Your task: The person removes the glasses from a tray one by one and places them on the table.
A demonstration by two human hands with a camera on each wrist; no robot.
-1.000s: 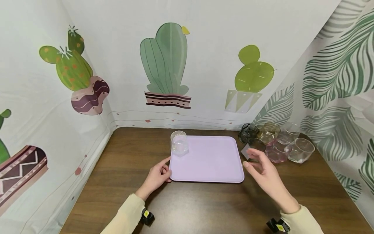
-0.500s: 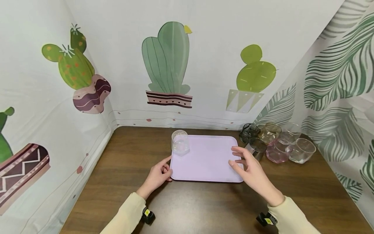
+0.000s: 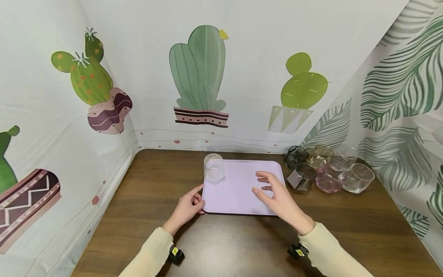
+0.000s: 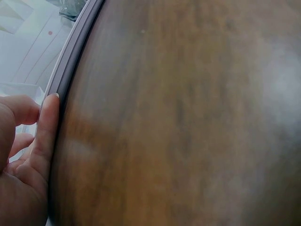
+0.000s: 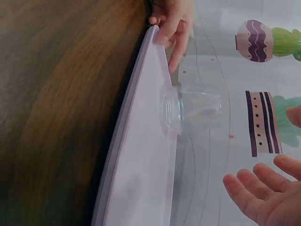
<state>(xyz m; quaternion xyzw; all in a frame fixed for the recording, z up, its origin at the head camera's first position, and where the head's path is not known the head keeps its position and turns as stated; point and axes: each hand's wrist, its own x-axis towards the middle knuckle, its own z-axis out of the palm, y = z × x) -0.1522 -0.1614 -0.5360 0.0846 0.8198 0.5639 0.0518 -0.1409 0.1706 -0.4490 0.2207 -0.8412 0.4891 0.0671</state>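
Note:
A pale purple tray (image 3: 242, 192) lies on the wooden table. On its back left corner a clear glass (image 3: 214, 169) stands upright; the right wrist view shows the same glass (image 5: 195, 110) sideways. My left hand (image 3: 187, 204) holds the tray's front left edge, and in the right wrist view its thumb lies over the tray's corner. Over the right half of the tray hovers my right hand (image 3: 277, 196), fingers spread and slightly bent, holding nothing. In the left wrist view the left hand's fingers (image 4: 44, 132) lie along the tray edge.
Several glasses stand close together at the back right: a smoky glass (image 3: 302, 177), a dark one (image 3: 295, 157), an amber one (image 3: 320, 157), a pink one (image 3: 328, 181) and clear ones (image 3: 358, 179). A cactus-print cloth (image 3: 249, 88) hangs behind the table (image 3: 235, 242).
My right hand has moved left, from beside the smoky glass to above the tray, with nothing in it. The left hand stays on the tray's edge.

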